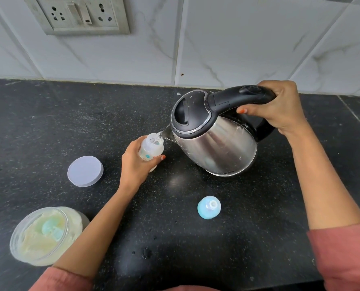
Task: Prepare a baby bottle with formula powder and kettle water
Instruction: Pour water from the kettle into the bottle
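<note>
A steel kettle (214, 143) with a black lid and handle is tilted to the left, its spout over the open mouth of a small clear baby bottle (150, 149). Water runs from the spout into the bottle. My right hand (280, 108) grips the kettle's black handle. My left hand (136, 164) is curled round the bottle's body and holds it on the black counter (174, 238). The bottle's blue teat cap (209, 207) lies on the counter in front of the kettle. An open jar of pale formula powder (46, 236) with a blue scoop inside stands at the near left.
The jar's grey round lid (85, 171) lies flat to the left of my left hand. A white marble-tiled wall (238, 38) with a socket and switch plate (80, 15) runs along the back of the counter.
</note>
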Demonstrator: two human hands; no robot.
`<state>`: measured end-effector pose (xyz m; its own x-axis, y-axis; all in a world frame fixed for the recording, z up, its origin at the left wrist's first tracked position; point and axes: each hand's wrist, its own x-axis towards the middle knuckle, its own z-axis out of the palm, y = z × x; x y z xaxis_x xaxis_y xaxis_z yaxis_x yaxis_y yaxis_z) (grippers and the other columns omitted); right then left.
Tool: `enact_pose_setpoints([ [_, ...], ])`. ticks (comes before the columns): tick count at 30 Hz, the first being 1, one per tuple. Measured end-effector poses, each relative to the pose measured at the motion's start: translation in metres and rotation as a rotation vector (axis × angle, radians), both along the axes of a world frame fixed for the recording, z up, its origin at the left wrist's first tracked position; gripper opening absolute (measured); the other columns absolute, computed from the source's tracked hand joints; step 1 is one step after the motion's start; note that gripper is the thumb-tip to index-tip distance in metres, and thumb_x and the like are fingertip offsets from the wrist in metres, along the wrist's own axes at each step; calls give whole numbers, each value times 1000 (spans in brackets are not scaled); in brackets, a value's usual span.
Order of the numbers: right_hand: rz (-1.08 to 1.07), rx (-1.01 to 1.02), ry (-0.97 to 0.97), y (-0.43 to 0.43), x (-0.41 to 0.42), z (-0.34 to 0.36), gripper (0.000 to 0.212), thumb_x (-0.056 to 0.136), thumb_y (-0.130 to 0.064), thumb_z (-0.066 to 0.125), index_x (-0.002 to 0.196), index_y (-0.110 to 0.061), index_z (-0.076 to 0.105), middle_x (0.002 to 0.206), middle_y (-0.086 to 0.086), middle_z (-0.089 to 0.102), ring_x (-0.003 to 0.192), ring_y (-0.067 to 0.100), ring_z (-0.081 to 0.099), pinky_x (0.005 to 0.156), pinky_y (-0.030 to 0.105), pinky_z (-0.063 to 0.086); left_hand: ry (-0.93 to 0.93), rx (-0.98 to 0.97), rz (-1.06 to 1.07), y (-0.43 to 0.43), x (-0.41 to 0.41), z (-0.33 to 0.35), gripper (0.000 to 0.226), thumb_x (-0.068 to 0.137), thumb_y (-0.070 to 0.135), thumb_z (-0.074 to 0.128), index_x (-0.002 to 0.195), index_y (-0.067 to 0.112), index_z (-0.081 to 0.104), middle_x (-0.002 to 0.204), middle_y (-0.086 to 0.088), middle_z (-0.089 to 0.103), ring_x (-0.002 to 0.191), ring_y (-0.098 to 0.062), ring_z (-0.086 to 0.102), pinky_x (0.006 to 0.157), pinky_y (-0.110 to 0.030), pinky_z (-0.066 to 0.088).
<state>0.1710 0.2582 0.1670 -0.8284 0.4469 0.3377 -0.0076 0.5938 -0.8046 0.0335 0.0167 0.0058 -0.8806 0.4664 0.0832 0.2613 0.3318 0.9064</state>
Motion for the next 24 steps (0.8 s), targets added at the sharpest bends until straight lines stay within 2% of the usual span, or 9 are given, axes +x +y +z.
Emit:
enact_pose_setpoints([
  [11,-2,-14,19,1,3,-1,48,52,-35,78,91,-12,64,67,-30,66,66,-9,58,61,8,44,-20,25,9,0,1,-2,65,64,19,84,122,18,54,111,12,52,105,-7,49,90,-22,37],
  [19,6,11,7,0,0,-1,47,52,-35,79,90,-10,66,65,-27,65,63,-7,56,59,11,42,-3,17,6,1,-1,-1,65,64,20,84,123,18,54,111,11,52,105,-7,49,89,-21,36],
  [24,14,19,5,-1,-1,0,44,53,-33,78,89,-11,65,64,-29,64,60,-9,55,57,6,40,7,15,4,-1,-1,-2,64,64,20,84,122,18,55,110,12,52,103,-6,49,88,-19,35],
])
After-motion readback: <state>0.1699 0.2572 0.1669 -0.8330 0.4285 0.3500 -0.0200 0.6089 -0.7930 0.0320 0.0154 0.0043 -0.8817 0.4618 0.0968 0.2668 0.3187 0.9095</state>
